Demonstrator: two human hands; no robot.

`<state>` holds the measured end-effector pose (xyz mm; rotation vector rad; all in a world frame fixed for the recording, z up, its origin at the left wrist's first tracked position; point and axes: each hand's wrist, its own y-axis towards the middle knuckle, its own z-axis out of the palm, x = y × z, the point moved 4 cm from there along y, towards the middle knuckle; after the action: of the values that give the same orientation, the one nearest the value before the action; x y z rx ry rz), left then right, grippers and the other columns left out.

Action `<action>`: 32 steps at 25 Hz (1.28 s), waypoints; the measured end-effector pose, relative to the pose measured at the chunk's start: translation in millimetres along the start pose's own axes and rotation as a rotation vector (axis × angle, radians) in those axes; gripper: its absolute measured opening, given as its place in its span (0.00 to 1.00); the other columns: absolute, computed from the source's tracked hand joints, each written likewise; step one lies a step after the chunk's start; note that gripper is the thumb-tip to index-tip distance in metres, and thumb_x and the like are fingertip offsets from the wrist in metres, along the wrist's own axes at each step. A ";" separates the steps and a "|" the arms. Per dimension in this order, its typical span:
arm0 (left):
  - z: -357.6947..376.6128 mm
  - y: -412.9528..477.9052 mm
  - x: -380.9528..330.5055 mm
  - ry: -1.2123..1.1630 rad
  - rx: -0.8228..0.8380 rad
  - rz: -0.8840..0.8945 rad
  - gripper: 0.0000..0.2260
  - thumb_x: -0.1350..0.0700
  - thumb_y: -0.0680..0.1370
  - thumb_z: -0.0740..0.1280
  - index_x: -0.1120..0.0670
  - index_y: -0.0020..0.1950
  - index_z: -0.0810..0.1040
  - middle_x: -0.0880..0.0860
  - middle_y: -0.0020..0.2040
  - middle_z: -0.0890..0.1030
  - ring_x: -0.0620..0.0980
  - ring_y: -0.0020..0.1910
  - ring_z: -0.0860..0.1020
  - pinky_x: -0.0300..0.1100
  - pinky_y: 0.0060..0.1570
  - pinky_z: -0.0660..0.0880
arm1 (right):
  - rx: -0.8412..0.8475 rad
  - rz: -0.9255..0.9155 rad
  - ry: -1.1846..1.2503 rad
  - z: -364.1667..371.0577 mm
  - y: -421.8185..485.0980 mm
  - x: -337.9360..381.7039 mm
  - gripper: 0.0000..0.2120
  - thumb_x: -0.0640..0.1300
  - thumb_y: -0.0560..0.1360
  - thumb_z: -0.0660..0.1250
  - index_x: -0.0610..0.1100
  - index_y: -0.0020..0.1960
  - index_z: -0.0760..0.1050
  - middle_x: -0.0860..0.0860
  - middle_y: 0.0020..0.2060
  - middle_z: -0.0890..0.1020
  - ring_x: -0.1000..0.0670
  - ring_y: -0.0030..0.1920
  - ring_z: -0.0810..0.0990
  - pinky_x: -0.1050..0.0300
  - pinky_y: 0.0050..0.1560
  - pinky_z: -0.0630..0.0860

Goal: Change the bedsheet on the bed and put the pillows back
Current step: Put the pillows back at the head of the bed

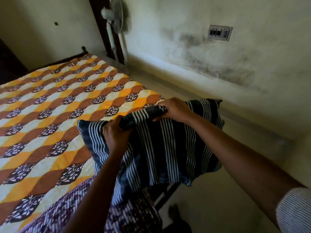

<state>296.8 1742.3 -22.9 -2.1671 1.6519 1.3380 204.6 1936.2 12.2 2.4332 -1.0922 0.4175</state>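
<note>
Bedsheet (58,101) lies open — fan (116,19) blocks the far corner.

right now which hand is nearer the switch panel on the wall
Right. The right hand grips the striped pillow on the side toward the switch panel; the left hand grips it farther off, on the bedsheet's side.

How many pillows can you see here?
1: the dark blue white-striped fabric pillow, gripped by the left hand and right hand at the edge of the orange-and-brown patterned bedsheet. Others may be hidden.
</note>
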 end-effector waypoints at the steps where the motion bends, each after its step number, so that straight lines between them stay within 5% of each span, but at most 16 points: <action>1: 17.3 16.0 8.4 0.000 0.016 -0.039 0.15 0.53 0.67 0.73 0.61 0.48 0.79 0.60 0.42 0.80 0.57 0.44 0.77 0.53 0.49 0.71 | 0.048 0.012 -0.025 5.2 20.4 -16.2 0.19 0.58 0.65 0.74 0.44 0.48 0.81 0.49 0.44 0.83 0.50 0.46 0.79 0.59 0.38 0.69; 5: 96.8 47.4 48.1 0.116 0.249 -0.227 0.22 0.51 0.70 0.73 0.59 0.60 0.75 0.61 0.58 0.77 0.60 0.59 0.74 0.51 0.58 0.68 | 0.276 0.047 -0.115 36.2 85.8 -62.7 0.23 0.51 0.71 0.71 0.46 0.64 0.74 0.45 0.60 0.78 0.45 0.60 0.76 0.56 0.54 0.71; 7: 131.2 34.2 58.9 0.037 0.297 -0.378 0.21 0.53 0.73 0.71 0.58 0.63 0.74 0.60 0.62 0.74 0.59 0.62 0.72 0.47 0.59 0.68 | 0.334 0.071 0.061 48.1 87.4 -74.7 0.22 0.46 0.73 0.70 0.44 0.66 0.72 0.43 0.61 0.77 0.46 0.59 0.76 0.63 0.47 0.72; 10: 163.2 -11.2 69.0 -0.175 0.283 -0.662 0.15 0.59 0.76 0.67 0.60 0.62 0.74 0.57 0.57 0.77 0.53 0.57 0.75 0.39 0.49 0.70 | 0.379 0.193 0.371 67.1 51.1 -101.5 0.16 0.43 0.76 0.66 0.41 0.63 0.74 0.44 0.57 0.80 0.52 0.50 0.79 0.72 0.35 0.68; 12: 176.4 -42.2 68.8 -0.300 0.229 -0.846 0.11 0.60 0.77 0.65 0.60 0.59 0.74 0.56 0.51 0.78 0.58 0.56 0.77 0.42 0.50 0.71 | 0.453 0.390 0.580 86.9 12.8 -128.8 0.15 0.44 0.79 0.62 0.42 0.63 0.75 0.47 0.55 0.80 0.55 0.48 0.77 0.72 0.41 0.70; 15: 204.3 -91.9 63.1 -0.634 0.054 -1.261 0.09 0.59 0.80 0.61 0.59 0.58 0.73 0.62 0.53 0.78 0.56 0.46 0.78 0.43 0.45 0.76 | 0.447 0.945 1.012 122.8 -59.2 -171.7 0.17 0.46 0.79 0.62 0.38 0.63 0.74 0.48 0.44 0.79 0.52 0.43 0.77 0.62 0.42 0.73; 17: 221.1 -119.7 63.5 -0.765 -0.029 -1.455 0.17 0.53 0.79 0.62 0.64 0.61 0.73 0.66 0.57 0.78 0.59 0.45 0.80 0.45 0.39 0.80 | 0.483 1.265 1.179 146.2 -104.6 -185.0 0.20 0.48 0.77 0.64 0.34 0.61 0.74 0.47 0.38 0.78 0.52 0.37 0.76 0.61 0.38 0.74; 20: 230.7 -139.9 65.3 -0.867 -0.134 -1.599 0.24 0.48 0.77 0.64 0.66 0.64 0.72 0.67 0.58 0.77 0.64 0.53 0.79 0.54 0.50 0.78 | 0.478 1.517 1.322 165.2 -124.2 -190.8 0.26 0.52 0.74 0.66 0.34 0.62 0.69 0.44 0.36 0.75 0.50 0.35 0.74 0.59 0.37 0.74; 22: 227.5 -130.0 56.2 -0.903 -0.227 -1.610 0.24 0.49 0.78 0.63 0.64 0.68 0.67 0.63 0.63 0.74 0.62 0.60 0.75 0.54 0.56 0.75 | 0.363 1.626 1.416 173.8 -110.0 -196.9 0.29 0.53 0.73 0.68 0.37 0.66 0.67 0.43 0.43 0.75 0.49 0.42 0.76 0.57 0.45 0.76; 24: 225.6 -126.5 62.8 -0.921 -0.322 -1.648 0.28 0.46 0.77 0.65 0.60 0.72 0.64 0.60 0.68 0.69 0.61 0.66 0.70 0.54 0.61 0.71 | 0.283 1.699 1.437 178.3 -93.7 -198.9 0.31 0.54 0.73 0.68 0.42 0.70 0.64 0.42 0.62 0.70 0.44 0.61 0.72 0.53 0.58 0.75; 26: 240.6 -142.7 118.6 -0.959 -0.352 -1.719 0.41 0.42 0.67 0.75 0.57 0.73 0.62 0.58 0.71 0.66 0.62 0.67 0.68 0.56 0.62 0.70 | 0.170 1.780 1.410 186.3 -86.5 -197.3 0.34 0.57 0.70 0.70 0.43 0.70 0.65 0.43 0.67 0.65 0.42 0.67 0.66 0.50 0.64 0.72; 28: 256.1 -151.5 158.0 -1.093 -0.356 -1.843 0.54 0.40 0.51 0.82 0.54 0.72 0.64 0.60 0.72 0.64 0.68 0.66 0.68 0.64 0.57 0.71 | 0.075 1.816 1.283 197.2 -86.8 -201.0 0.28 0.60 0.68 0.71 0.43 0.60 0.71 0.45 0.53 0.73 0.45 0.53 0.74 0.50 0.52 0.75; 29: 247.2 -139.0 140.2 -1.118 -0.289 -1.858 0.53 0.39 0.52 0.81 0.56 0.71 0.64 0.60 0.71 0.66 0.69 0.65 0.68 0.65 0.55 0.72 | 0.040 1.808 1.195 198.1 -87.7 -204.4 0.25 0.61 0.66 0.72 0.43 0.51 0.71 0.47 0.42 0.72 0.48 0.41 0.72 0.52 0.41 0.74; 31: 233.9 -109.6 101.9 -1.093 -0.224 -1.823 0.36 0.37 0.69 0.70 0.60 0.67 0.66 0.60 0.64 0.70 0.66 0.66 0.67 0.59 0.53 0.70 | 0.052 1.782 1.021 199.8 -85.5 -217.0 0.25 0.62 0.64 0.72 0.42 0.44 0.70 0.50 0.32 0.67 0.51 0.30 0.65 0.53 0.30 0.70; 32: 231.9 -100.9 103.0 -1.117 -0.305 -1.806 0.30 0.39 0.75 0.63 0.58 0.69 0.67 0.61 0.63 0.71 0.63 0.66 0.68 0.55 0.51 0.70 | 0.076 1.755 0.959 197.2 -80.5 -224.6 0.24 0.61 0.65 0.72 0.41 0.45 0.72 0.48 0.32 0.69 0.50 0.30 0.67 0.49 0.33 0.74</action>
<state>249.7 1836.5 -274.8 -1.3186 -0.8346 1.3608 139.6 2025.4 -277.0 0.3750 -2.2240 1.7659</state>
